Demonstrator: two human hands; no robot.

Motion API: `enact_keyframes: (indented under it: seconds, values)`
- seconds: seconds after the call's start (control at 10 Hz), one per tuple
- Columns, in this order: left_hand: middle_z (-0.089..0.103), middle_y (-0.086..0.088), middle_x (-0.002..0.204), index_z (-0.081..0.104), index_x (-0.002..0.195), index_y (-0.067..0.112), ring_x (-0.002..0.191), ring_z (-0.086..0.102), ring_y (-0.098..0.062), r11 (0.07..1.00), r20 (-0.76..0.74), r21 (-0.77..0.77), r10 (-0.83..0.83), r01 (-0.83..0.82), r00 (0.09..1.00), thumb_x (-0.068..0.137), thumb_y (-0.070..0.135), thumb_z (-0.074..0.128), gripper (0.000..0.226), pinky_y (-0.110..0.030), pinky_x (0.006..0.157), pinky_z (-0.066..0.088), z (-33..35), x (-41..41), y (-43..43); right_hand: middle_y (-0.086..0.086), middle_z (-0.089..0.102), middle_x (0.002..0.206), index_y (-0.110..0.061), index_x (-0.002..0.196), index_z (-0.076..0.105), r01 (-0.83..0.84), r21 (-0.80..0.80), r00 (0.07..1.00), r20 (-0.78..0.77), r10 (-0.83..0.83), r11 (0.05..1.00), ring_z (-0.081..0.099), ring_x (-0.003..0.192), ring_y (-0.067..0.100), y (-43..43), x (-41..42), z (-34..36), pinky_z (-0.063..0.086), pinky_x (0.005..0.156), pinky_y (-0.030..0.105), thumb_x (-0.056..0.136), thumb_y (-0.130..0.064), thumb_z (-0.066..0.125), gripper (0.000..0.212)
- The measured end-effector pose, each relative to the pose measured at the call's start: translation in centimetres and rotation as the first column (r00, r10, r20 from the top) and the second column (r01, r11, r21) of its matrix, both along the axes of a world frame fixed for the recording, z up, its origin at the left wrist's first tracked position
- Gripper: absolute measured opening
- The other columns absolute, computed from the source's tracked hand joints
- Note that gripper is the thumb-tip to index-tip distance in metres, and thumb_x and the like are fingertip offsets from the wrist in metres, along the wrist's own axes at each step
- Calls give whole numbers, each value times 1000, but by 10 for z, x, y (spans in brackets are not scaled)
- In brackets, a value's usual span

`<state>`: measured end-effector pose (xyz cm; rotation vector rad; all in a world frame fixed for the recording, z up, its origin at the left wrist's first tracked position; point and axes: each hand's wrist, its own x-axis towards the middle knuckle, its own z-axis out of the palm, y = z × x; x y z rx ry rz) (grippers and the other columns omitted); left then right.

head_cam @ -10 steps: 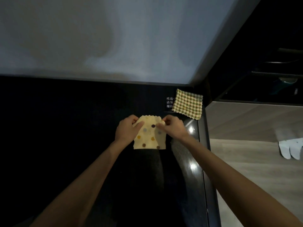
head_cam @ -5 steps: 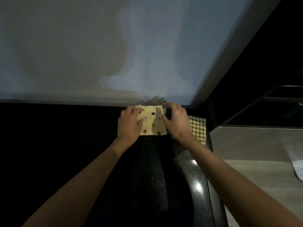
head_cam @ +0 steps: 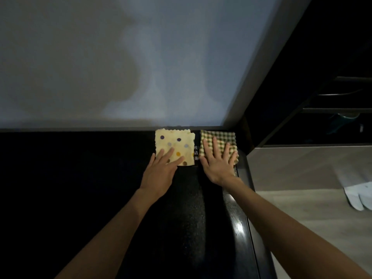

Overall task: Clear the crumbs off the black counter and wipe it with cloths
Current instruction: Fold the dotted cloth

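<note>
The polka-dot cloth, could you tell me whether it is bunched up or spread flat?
Spread flat: the polka-dot cloth lies square on the black counter under the left hand.

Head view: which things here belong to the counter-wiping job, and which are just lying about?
Part of the job:
- dotted cloth, under the flat left hand
- checked cloth, under the flat right hand
- black counter

Lying about:
- white label showing between the cloths
- white item on the floor, too unclear to name
- teal object in the dark shelving
</note>
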<state>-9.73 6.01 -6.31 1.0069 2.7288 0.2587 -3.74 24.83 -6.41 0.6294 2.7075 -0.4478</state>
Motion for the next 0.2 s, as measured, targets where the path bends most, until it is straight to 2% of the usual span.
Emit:
enact_keyframes:
  seconds: [0.1,0.2]
  values:
    - [-3,1,158,11,146,38,144,-5,-24,998,44,-60,-5,8,999,100,35,27,48,-42,113,-7,8,3,-1,-7,-27,156,-42,147,-16,-69,-2,998,12,69,998,-25,142,34,5,7,1,-16,112,60,99,-53,15,58]
    - [0,1,158,8,147,36,145,-2,-23,999,7,26,18,-18,1000,100,37,27,51,-43,114,-5,28,7,-1,-8,-20,159,-43,149,-6,-70,-35,997,-22,70,997,-20,145,30,6,14,20,-12,112,59,100,-50,22,57]
